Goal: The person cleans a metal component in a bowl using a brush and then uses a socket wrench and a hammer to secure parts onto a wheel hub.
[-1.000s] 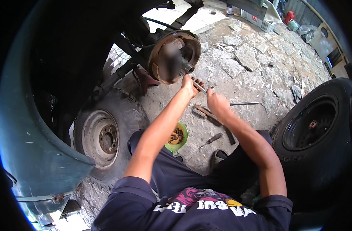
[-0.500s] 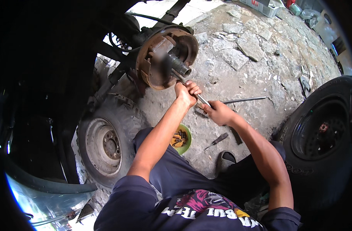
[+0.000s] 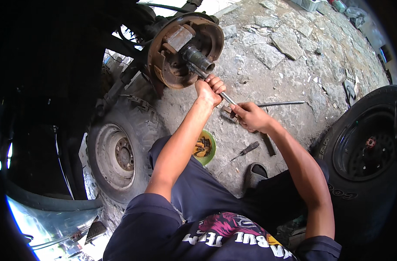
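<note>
A long steel bar (image 3: 227,98), possibly a wrench handle, slants between my hands and the rusty round brake backing plate (image 3: 157,65). My left hand (image 3: 210,90) is closed around its upper part, just below the greasy axle spindle (image 3: 199,58). Lower down, my right hand (image 3: 253,118) grips the near end with bent fingers. The bar's far end meets the hub assembly beside the spindle; its exact contact is hard to make out. Under my right hand, a wire brush (image 3: 228,114) lies on the ground, partly covered.
A second metal rod (image 3: 282,103), a screwdriver (image 3: 249,148) and a dark flat strip (image 3: 268,145) lie on the rough stone floor. A green bowl (image 3: 214,151) holds small metal parts in brownish liquid. Wheels stand at left (image 3: 116,156) and right (image 3: 359,135).
The view has tilted, so the hub and hands sit higher in the picture. Both hands keep their grip on the bar. A blur over the hub has gone.
</note>
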Demonstrator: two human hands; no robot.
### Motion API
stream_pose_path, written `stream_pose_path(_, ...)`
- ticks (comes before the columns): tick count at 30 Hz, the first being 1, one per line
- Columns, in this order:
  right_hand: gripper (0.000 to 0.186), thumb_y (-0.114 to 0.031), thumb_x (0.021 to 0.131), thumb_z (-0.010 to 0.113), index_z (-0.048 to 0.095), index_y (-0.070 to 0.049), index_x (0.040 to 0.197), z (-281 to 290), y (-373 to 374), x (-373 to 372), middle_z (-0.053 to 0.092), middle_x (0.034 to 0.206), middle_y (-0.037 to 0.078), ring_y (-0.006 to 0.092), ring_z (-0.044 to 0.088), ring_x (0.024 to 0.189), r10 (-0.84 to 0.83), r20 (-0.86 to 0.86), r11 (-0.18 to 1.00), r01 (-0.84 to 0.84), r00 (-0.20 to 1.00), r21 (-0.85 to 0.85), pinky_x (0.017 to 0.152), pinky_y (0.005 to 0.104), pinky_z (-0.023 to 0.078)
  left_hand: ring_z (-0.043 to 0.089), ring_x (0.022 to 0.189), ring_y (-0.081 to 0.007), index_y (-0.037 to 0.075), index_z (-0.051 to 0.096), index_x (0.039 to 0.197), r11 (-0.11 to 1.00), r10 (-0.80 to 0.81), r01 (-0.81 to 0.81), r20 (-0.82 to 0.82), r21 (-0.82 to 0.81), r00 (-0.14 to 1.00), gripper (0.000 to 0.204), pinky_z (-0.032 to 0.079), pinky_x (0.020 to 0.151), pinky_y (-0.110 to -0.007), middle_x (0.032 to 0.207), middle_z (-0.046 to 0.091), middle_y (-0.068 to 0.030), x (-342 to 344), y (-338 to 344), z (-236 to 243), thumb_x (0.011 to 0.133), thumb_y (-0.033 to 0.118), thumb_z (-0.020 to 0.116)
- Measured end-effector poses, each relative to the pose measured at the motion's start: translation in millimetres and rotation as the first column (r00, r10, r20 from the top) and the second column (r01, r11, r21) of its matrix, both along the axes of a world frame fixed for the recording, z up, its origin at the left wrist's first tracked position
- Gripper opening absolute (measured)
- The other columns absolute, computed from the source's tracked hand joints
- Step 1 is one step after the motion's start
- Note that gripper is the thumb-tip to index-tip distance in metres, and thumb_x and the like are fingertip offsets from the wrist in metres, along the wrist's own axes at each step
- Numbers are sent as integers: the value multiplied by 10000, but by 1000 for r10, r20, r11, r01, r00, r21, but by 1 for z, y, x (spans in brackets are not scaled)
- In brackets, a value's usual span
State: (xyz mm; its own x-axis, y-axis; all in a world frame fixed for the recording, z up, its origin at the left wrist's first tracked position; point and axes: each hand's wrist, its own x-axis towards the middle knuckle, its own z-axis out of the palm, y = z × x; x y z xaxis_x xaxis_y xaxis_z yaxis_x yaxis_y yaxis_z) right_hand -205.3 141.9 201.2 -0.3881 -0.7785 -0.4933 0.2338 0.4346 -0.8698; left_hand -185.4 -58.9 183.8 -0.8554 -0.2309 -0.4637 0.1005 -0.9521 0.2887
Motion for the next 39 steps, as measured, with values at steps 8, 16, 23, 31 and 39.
stream_pose_path(8,391,-413,958,535,524,-28,894,5,-1,33,623,636,170,332,623,519,-58,-908,993,114,414,-12,471,441,477,219,453,-102,144,370,664,990,134,-122,219,-68,966,334,221,446,-268,545,247,45,-3,17,20,952,306,322)
stream_pose_path(16,448,-470,1000,456,576,-39,970,-3,5,3,576,634,49,158,506,434,-28,256,991,59,966,-117,408,302,416,208,437,-102,146,370,656,999,16,-13,-83,35,996,369,211,427,-268,525,234,40,-1,6,-6,970,320,285)
stream_pose_path(23,338,-346,950,560,517,-27,845,7,-4,37,589,570,214,407,622,561,3,-933,981,178,360,72,500,502,483,357,516,-135,111,435,772,956,220,-164,224,-244,949,342,363,526,-332,590,355,16,-6,9,16,985,338,293)
stream_pose_path(31,359,-343,969,572,571,-32,1147,9,8,2,579,718,61,179,572,530,-85,441,963,188,894,-195,434,330,452,201,412,-113,139,352,644,996,30,-19,-125,91,992,489,204,407,-278,512,227,47,2,-11,-3,966,498,267)
stream_pose_path(39,455,-222,943,567,463,-57,1354,28,-18,65,649,802,236,407,643,637,97,-886,966,173,453,194,583,504,505,430,553,-161,150,436,839,926,290,-130,446,-355,847,295,413,554,-341,625,389,14,-1,26,34,967,416,424)
